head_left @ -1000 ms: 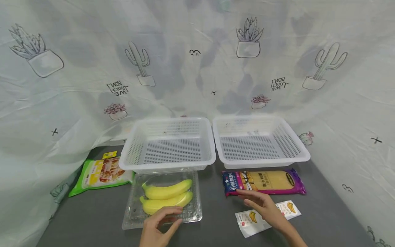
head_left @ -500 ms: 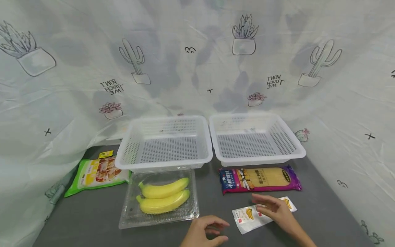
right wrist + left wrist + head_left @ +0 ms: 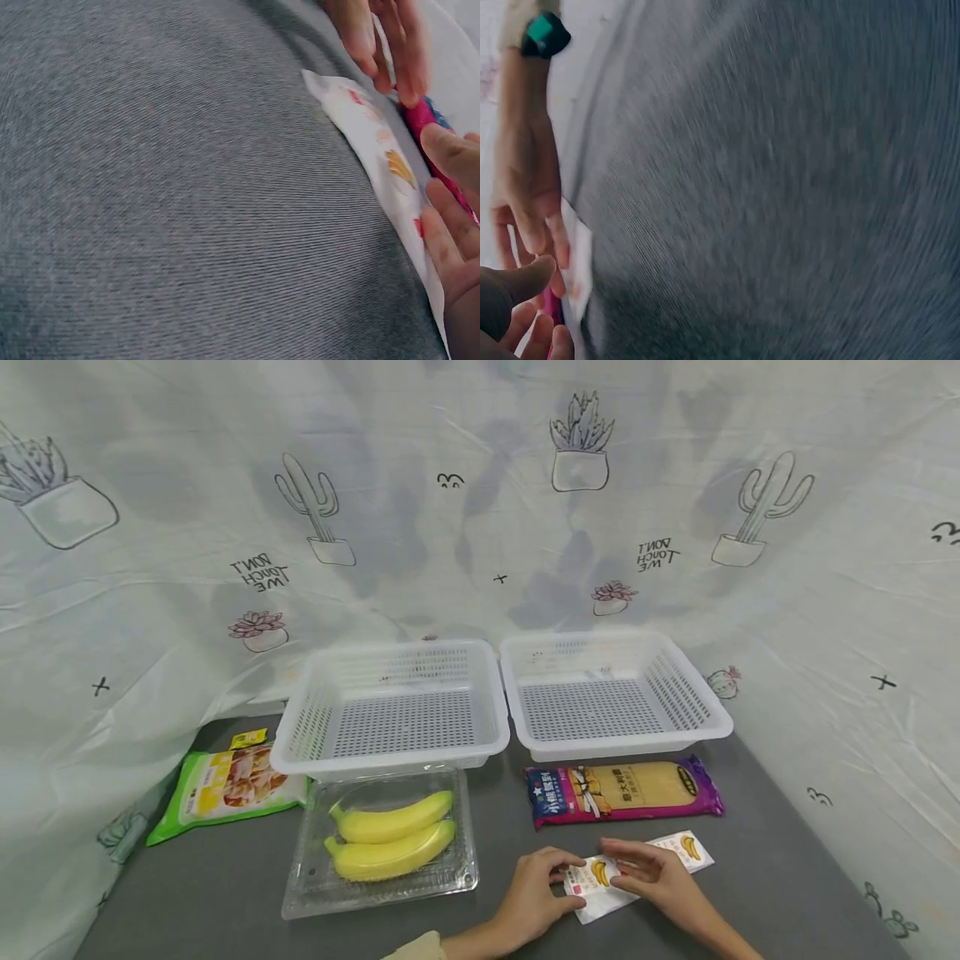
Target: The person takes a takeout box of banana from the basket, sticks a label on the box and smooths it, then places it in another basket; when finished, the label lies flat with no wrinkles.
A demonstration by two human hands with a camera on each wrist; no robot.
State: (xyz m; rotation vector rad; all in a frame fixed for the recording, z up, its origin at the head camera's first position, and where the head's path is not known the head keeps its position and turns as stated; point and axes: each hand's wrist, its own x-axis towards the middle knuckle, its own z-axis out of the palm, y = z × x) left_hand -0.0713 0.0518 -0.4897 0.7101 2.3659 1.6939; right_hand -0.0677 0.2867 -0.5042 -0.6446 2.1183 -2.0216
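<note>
A white strip printed with bananas lies on the dark grey tabletop, also visible in the right wrist view as a strip. At its left end is my left hand, fingers loosely curved and thumb apart from them. My right hand hovers over the strip's middle with relaxed fingers and covers part of it. Neither hand grips anything. In the right wrist view, the left hand and right hand face each other beside the strip. Two bananas lie in a clear plastic box left of my hands.
A purple pack of spaghetti lies just beyond the strip. Two white plastic baskets, the left one and the right one, stand at the back. Far left are a green food bag and a small yellow packet.
My left hand has moved right, from the front of the banana box to the strip's left end. My right hand has drawn back from the spaghetti pack over the strip. The view has shifted slightly.
</note>
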